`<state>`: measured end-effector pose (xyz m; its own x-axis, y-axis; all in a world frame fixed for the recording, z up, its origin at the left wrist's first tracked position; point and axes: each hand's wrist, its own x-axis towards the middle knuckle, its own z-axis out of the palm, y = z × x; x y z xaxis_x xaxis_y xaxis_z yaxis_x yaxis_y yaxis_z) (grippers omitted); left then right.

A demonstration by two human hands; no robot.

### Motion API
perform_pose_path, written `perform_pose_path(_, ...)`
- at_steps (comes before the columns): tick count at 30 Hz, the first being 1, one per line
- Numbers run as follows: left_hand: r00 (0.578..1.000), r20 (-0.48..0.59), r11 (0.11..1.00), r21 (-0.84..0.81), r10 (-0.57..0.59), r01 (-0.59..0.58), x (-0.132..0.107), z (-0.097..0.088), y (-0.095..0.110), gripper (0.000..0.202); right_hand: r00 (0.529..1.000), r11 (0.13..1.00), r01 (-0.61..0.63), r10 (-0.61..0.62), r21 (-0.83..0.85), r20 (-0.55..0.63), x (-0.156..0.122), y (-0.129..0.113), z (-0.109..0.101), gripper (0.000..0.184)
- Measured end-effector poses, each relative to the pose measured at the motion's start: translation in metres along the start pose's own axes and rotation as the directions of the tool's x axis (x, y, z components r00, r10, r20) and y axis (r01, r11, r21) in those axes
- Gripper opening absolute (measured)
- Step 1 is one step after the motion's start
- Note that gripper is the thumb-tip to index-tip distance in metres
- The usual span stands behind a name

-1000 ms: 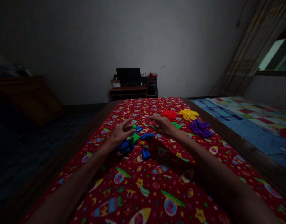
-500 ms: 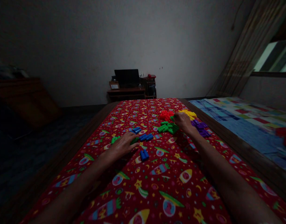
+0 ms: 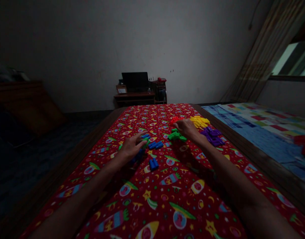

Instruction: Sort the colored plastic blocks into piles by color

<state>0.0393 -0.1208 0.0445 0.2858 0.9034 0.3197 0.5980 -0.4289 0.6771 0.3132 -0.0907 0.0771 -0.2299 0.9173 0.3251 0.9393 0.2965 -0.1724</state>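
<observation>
My left hand [image 3: 130,147] rests on the red patterned cloth [image 3: 167,199], fingers spread over scattered blue pieces [image 3: 155,145] and a green piece [image 3: 146,142]. A blue pair [image 3: 153,163] lies just nearer to me. Farther out, my right hand [image 3: 188,127] lies with curled fingers on a pile of green pieces [image 3: 176,135], beside red pieces [image 3: 176,119]. Whether the right hand holds anything is hidden.
Yellow pieces [image 3: 199,122] and purple pieces [image 3: 213,136] lie in piles right of my right hand. The wooden table edge [image 3: 244,146] borders a checked blue mat [image 3: 266,132]. A low desk with a dark screen [image 3: 135,81] stands against the far wall.
My left hand moved forward onto the blue pieces. My right hand, which went out to the green pile half a second ago, has shifted slightly left over it.
</observation>
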Motion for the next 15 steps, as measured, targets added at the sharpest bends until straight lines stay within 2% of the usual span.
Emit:
perform_pose_path(1, 1.000, 0.014, 0.998, -0.066, -0.018, 0.019, 0.000, 0.002, 0.002, 0.057, 0.991, 0.985, 0.129, -0.131, 0.111, 0.013, -0.002, -0.012, 0.002, 0.036)
perform_pose_path(3, 0.998, 0.044, 0.983, -0.181, -0.035, 0.043, 0.001, 0.007, 0.004, 0.065, 0.923, 0.874, 0.359, -0.384, 0.326, 0.012, -0.007, -0.037, 0.010, 0.029)
perform_pose_path(5, 0.998, 0.047, 0.965, -0.256, -0.051, 0.062, 0.001, 0.010, 0.005, 0.070, 0.860, 0.767, 0.460, -0.510, 0.448, -0.010, -0.012, -0.057, 0.017, 0.025)
perform_pose_path(6, 0.997, 0.048, 0.957, -0.282, -0.061, 0.072, 0.001, 0.011, 0.005, 0.071, 0.851, 0.747, 0.467, -0.524, 0.473, -0.014, -0.014, -0.062, 0.018, 0.025)
perform_pose_path(8, 0.995, 0.066, 0.948, -0.306, -0.070, 0.087, 0.002, 0.007, 0.005, 0.070, 0.877, 0.768, 0.427, -0.481, 0.477, -0.010, -0.014, -0.063, 0.016, 0.026)
perform_pose_path(10, 0.996, 0.073, 0.971, -0.230, -0.054, 0.069, 0.002, -0.001, 0.003, 0.062, 0.920, 0.834, 0.338, -0.391, 0.435, 0.035, -0.011, -0.051, 0.005, 0.027)
perform_pose_path(13, 1.000, 0.024, 0.998, 0.065, 0.008, -0.010, 0.002, -0.015, -0.008, 0.041, 0.956, 0.944, 0.186, -0.238, 0.274, 0.169, -0.005, -0.017, -0.015, 0.027)
perform_pose_path(15, 0.999, 0.021, 0.975, 0.217, 0.041, -0.044, 0.002, -0.018, -0.019, 0.032, 0.954, 0.985, 0.114, -0.145, 0.132, 0.262, -0.001, 0.007, -0.024, 0.029)
